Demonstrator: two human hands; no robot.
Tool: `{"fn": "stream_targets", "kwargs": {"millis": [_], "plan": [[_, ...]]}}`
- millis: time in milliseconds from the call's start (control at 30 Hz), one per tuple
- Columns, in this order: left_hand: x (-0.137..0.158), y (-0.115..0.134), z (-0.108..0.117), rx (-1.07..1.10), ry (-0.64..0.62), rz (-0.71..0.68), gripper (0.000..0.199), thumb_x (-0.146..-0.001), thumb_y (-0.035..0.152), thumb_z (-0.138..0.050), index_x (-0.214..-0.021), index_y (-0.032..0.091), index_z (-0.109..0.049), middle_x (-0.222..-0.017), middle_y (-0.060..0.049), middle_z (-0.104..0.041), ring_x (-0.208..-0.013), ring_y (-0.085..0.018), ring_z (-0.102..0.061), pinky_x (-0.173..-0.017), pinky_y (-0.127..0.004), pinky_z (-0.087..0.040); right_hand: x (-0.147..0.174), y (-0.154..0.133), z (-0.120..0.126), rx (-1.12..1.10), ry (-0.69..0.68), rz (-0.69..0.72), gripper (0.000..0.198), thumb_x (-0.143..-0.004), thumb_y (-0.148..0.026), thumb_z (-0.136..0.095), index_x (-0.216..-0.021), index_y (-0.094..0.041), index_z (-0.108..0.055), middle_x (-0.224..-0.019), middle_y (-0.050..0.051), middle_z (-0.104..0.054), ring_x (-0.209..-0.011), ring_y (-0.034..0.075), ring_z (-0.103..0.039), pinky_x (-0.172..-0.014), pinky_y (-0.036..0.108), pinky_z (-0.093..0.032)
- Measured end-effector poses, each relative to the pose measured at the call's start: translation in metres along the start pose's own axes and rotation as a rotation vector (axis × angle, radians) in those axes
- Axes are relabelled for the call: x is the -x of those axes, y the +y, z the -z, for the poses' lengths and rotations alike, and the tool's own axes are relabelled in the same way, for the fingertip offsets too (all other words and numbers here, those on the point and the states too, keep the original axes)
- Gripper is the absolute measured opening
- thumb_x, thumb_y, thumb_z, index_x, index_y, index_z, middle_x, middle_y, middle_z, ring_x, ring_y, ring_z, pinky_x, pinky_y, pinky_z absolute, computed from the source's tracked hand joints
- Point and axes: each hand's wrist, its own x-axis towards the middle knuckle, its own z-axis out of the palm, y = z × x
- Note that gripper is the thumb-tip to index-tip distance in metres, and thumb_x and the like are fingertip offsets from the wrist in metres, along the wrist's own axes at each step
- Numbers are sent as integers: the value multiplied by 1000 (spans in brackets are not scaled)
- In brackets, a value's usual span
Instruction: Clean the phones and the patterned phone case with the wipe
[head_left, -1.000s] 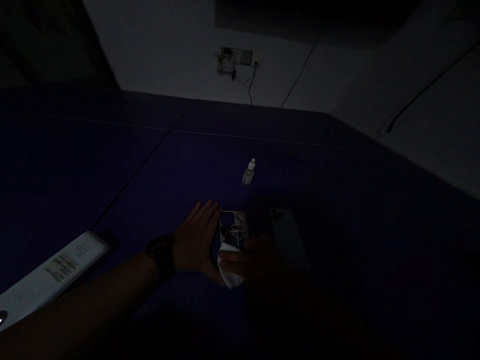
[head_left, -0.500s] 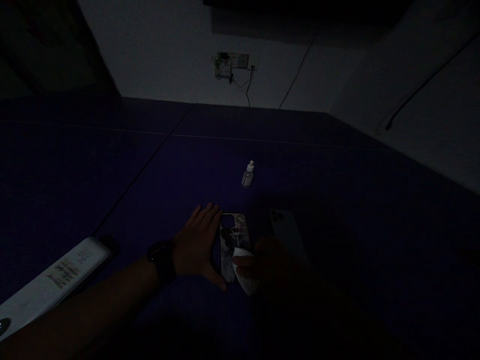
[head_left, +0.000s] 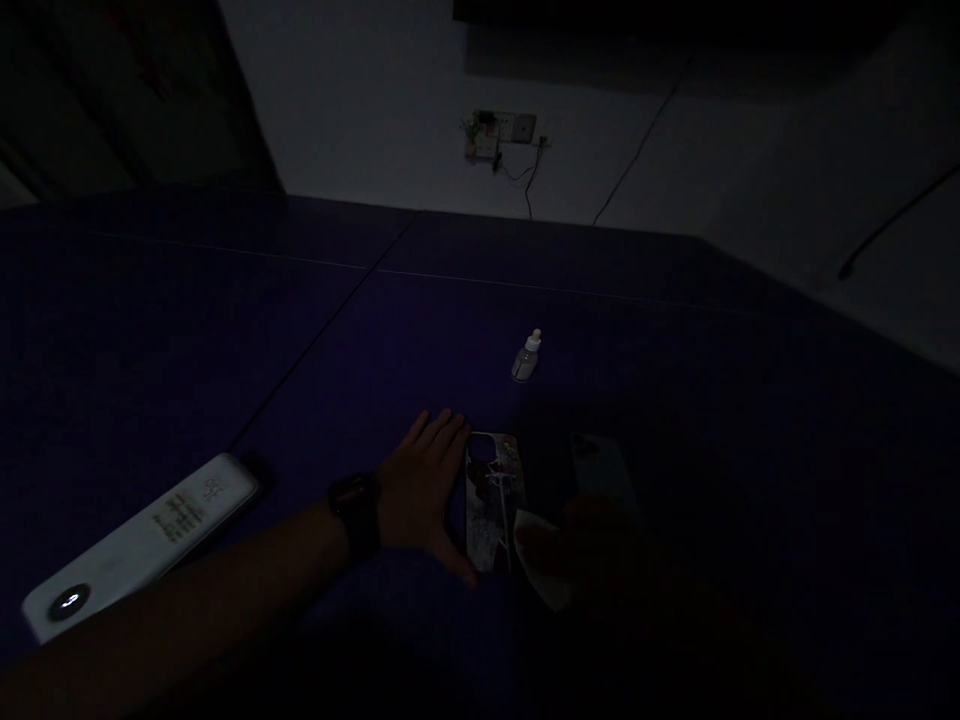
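A phone case (head_left: 493,505) with a dark marbled picture and a camera cutout lies flat on the dark blue surface. Against its left edge rests my left hand (head_left: 424,495), palm down, fingers stretched out and thumb spread toward the lower corner; a dark watch (head_left: 356,510) is on that wrist. A folded white cloth or tissue (head_left: 540,560) is pinched in my right hand (head_left: 585,545), just off the case's lower right edge. Deep shadow hides much of this hand. Partly behind it lies a pale phone (head_left: 606,470), camera end away from me.
Beyond the case stands a small dropper bottle (head_left: 525,358) with a white top. A long white device (head_left: 150,540) with a lit round display lies at the left, beside my forearm. Wall sockets (head_left: 514,127) with cables are at the back. The room is very dim.
My right hand has drawn the white cloth rightward, from over the case's lower right part to just beyond its edge. My left hand stays at the case. The whole view has shifted slightly.
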Motion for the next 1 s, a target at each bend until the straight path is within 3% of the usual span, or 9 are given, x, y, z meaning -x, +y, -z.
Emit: {"fn": "stream_targets", "kwargs": {"millis": [233, 433, 533, 767, 867, 1000], "plan": [[4, -2, -4, -20, 41, -39, 146, -53, 101, -51, -156, 3, -17, -162, -29, -21, -151, -47, -14, -121, -63, -8, 1, 6, -22, -95, 26, -87, 27, -97, -25, -55, -116, -38, -69, -70, 0, -64, -61, 19, -52, -52, 30, -44], [5, -3, -8, -35, 80, -39, 145, -52, 101, -50, -156, 5, -18, -162, -27, -24, -151, -46, -16, -122, -61, -7, 7, 20, -32, -137, 50, -232, 21, -99, -28, -54, -90, -29, -73, -56, -2, -59, -45, 14, -44, -37, 25, -35], [5, -2, -8, -33, 80, -40, 146, -53, 102, -49, -155, 3, -18, -161, -28, -24, -151, -46, -16, -122, -61, -6, 5, 15, -42, -142, 86, -275, 23, -100, -26, -53, -93, -30, -74, -59, -1, -59, -49, 14, -48, -38, 25, -36], [5, -3, -10, -45, 101, -39, 145, -52, 102, -50, -155, 5, -19, -162, -26, -25, -151, -46, -17, -122, -60, -7, 10, 25, -18, -109, 24, -141, 26, -98, -22, -52, -106, -33, -75, -64, 0, -61, -55, 16, -47, -47, 29, -37], [4, -2, -9, -33, 94, -43, 145, -52, 102, -51, -155, 5, -20, -161, -27, -25, -151, -46, -17, -122, -61, -7, 8, 18, -12, -91, 0, -59, 32, -94, -23, -58, -120, -36, -71, -74, 2, -65, -66, 20, -50, -58, 32, -41], [4, -3, -5, -18, 53, -44, 145, -53, 102, -50, -155, 2, -20, -161, -30, -23, -151, -48, -15, -121, -63, -6, -2, 6, -8, -24, -8, 10, 37, -91, -25, -59, -125, -37, -68, -82, 4, -67, -73, 21, -50, -64, 33, -42]]}}
